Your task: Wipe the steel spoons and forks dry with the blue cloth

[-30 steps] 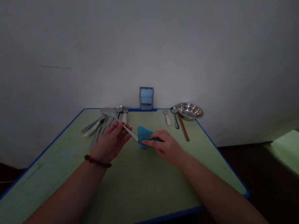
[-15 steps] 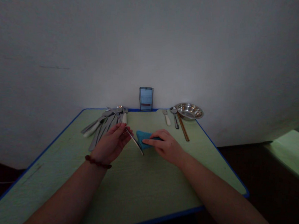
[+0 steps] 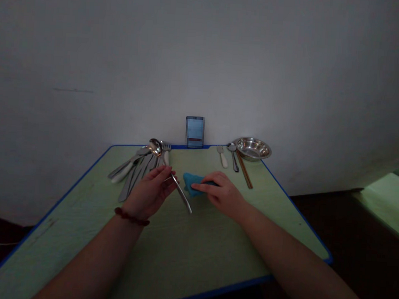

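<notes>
My left hand [image 3: 155, 186] pinches a shiny metal spoon [image 3: 183, 197] by the middle of its handle. The spoon's bowl points up and away to the left, and the handle's end slants down toward me on the right. My right hand [image 3: 221, 191] is closed on a folded blue cloth [image 3: 193, 184], with the index finger stretched along it. The cloth is just right of the spoon handle, and a narrow gap seems to lie between them. Part of the cloth is hidden under my fingers.
Behind my left hand lies a pile of cutlery [image 3: 129, 188], several pieces with white handles. At the back right are a small fork [image 3: 223, 160], a spoon [image 3: 234, 158], chopsticks [image 3: 245, 170] and a metal bowl [image 3: 252, 149]. A phone [image 3: 195, 132] leans on the wall.
The spoon has turned in my left hand, so its bowl now shows its broad face instead of its edge. The blue cloth has shifted slightly away from the spoon handle.
</notes>
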Action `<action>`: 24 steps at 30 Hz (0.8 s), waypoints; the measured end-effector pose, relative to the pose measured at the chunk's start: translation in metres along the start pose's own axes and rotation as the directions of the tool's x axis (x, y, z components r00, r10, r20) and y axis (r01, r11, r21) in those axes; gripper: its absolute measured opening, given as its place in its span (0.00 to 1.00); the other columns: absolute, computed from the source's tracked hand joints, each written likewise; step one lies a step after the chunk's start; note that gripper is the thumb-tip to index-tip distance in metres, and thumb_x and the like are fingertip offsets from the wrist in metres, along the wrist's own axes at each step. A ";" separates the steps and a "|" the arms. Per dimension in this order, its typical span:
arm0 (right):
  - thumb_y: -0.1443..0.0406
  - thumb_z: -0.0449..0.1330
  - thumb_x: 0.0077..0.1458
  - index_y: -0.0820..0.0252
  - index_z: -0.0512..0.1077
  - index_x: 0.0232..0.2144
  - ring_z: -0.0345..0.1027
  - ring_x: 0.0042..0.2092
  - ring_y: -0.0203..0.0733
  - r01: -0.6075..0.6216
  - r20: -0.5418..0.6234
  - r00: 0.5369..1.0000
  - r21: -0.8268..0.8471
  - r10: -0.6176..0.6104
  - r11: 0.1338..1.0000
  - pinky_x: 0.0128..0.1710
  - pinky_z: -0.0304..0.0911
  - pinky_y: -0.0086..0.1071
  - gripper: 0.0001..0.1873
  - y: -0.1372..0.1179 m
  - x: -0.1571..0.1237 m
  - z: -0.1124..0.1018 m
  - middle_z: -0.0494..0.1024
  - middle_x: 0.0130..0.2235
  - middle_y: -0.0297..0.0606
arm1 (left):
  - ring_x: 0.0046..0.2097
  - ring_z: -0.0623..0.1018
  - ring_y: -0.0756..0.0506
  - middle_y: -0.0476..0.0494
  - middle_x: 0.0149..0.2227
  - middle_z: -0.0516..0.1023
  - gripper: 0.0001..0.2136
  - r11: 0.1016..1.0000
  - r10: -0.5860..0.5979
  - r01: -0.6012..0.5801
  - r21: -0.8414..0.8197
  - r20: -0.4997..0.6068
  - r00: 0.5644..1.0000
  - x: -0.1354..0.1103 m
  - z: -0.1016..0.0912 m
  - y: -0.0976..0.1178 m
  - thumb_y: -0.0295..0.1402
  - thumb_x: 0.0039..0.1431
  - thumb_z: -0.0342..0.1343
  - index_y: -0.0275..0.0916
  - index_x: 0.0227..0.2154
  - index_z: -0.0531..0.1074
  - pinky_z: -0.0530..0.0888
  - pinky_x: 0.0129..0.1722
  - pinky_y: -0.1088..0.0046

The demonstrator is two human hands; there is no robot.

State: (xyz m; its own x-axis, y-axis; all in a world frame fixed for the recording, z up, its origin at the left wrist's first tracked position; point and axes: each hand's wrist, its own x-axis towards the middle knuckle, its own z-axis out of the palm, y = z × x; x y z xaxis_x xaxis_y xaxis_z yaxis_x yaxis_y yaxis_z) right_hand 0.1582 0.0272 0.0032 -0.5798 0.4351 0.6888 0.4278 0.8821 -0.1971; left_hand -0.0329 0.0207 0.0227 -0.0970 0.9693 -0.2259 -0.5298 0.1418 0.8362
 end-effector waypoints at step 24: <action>0.72 0.52 0.42 0.60 0.69 0.41 0.65 0.39 0.39 -0.563 -0.137 0.805 0.134 0.578 0.816 0.42 0.60 0.37 0.20 0.019 0.001 0.012 0.72 0.37 0.40 | 0.26 0.72 0.54 0.48 0.25 0.74 0.03 0.965 -0.204 0.175 0.198 0.139 0.969 -0.010 0.008 -0.019 0.24 0.45 0.56 0.35 0.25 0.72 0.70 0.26 0.82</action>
State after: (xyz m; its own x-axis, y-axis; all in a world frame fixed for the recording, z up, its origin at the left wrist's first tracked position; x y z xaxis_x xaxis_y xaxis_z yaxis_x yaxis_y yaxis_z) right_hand 0.1575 0.0465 -0.0086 -0.1248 0.8350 0.5360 0.5827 0.4989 -0.6416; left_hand -0.0152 0.0102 0.0128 0.1311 0.9383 -0.3199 -0.3614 0.3457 0.8660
